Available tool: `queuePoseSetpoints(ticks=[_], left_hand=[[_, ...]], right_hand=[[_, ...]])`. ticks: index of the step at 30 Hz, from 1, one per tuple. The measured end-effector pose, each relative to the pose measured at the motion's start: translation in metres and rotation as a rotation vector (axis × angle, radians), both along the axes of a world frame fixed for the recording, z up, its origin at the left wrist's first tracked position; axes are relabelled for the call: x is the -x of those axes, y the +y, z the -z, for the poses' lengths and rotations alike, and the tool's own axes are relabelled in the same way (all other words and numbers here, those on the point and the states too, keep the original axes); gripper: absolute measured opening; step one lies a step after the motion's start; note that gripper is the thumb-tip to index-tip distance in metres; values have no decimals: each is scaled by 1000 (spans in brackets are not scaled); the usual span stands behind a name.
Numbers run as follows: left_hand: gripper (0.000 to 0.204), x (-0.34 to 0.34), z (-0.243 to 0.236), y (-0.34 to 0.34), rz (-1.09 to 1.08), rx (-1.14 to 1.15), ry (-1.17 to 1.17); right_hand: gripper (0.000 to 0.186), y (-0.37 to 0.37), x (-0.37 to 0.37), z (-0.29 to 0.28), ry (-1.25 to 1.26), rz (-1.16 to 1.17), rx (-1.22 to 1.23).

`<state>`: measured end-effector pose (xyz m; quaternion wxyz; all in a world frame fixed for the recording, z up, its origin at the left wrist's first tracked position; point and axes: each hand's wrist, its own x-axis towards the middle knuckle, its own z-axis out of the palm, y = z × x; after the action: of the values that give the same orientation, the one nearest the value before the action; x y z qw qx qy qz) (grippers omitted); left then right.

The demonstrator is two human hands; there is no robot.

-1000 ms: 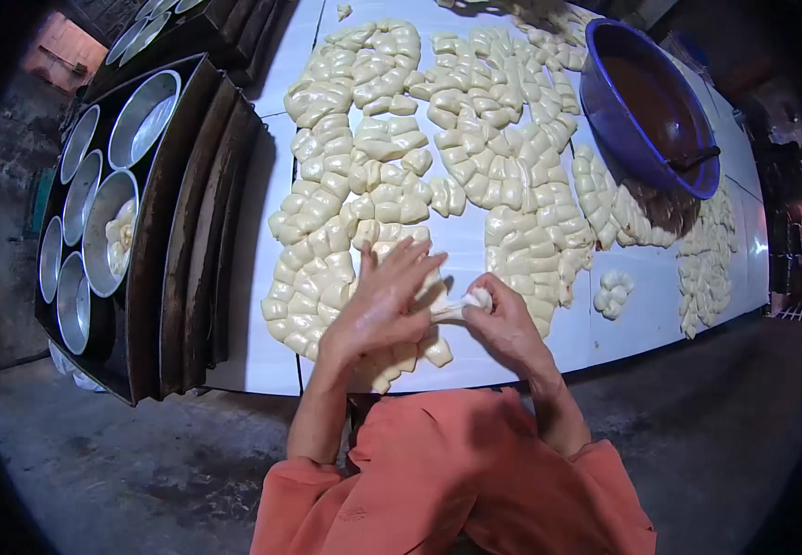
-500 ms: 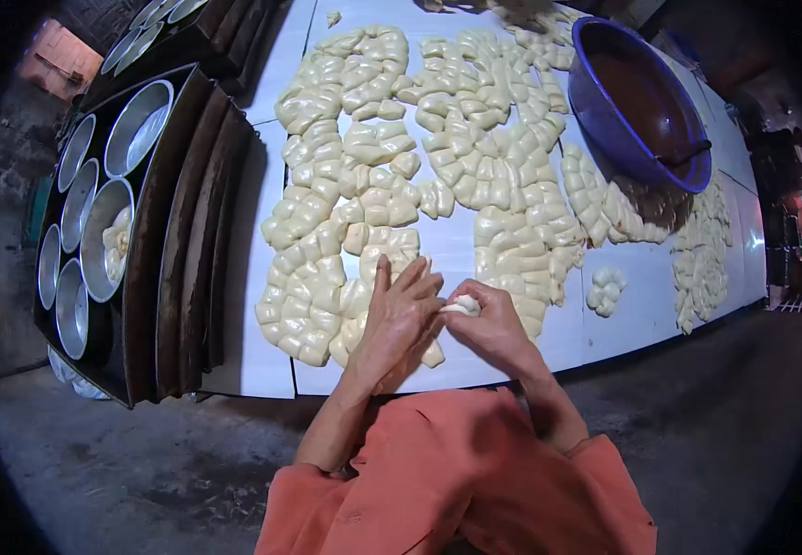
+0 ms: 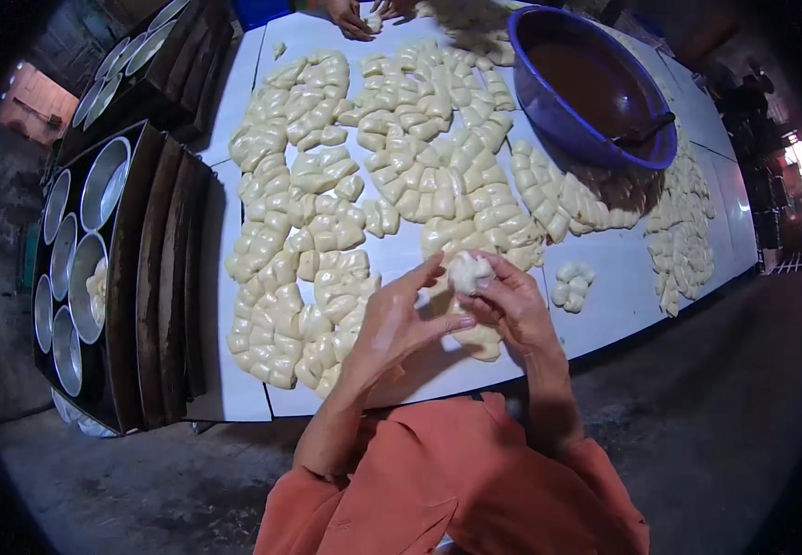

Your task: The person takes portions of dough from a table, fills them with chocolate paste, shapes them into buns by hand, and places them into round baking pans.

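Note:
My right hand [image 3: 521, 310] pinches a small white ball of dough [image 3: 469, 273] between thumb and fingers, just above the table. Close on its left is my left hand [image 3: 396, 324], fingers apart and thumb stretched toward the ball, with nothing held in it. Beneath and beyond both hands lie broad sheets of shiny, pale dough pieces [image 3: 271, 250], pressed against one another in rows. A separate little cluster of dough [image 3: 572, 286] rests to the right of my right hand.
A purple basin [image 3: 549, 139] of brown liquid, with a dark handle in it, stands far right on the white table [image 3: 244, 388]. Stacked dark trays [image 3: 142, 277] at left carry round metal tins [image 3: 64, 259]; one contains dough. Another person's hands [image 3: 353, 17] work at the far edge.
My right hand has lifted the dough ball higher, while my left hand has drawn away from the dough sheet and opened. The view has shifted, bringing another person's hands in at the top.

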<state>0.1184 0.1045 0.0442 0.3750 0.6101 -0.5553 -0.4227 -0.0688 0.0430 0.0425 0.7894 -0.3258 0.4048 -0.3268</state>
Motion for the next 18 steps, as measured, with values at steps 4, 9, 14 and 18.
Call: queuePoseSetpoints(ticks=[4, 9, 14, 18], left_hand=[[40, 29, 0, -31, 13, -195, 310], [53, 68, 29, -53, 51, -128, 586], [70, 133, 2, -97, -113, 551, 364], [71, 178, 9, -133, -86, 793, 568]], right_hand=[[30, -7, 25, 4, 75, 14, 201], [24, -26, 58, 18, 483, 166, 657], [33, -43, 74, -14, 231, 327, 535], [27, -62, 84, -37, -304, 305, 366]])
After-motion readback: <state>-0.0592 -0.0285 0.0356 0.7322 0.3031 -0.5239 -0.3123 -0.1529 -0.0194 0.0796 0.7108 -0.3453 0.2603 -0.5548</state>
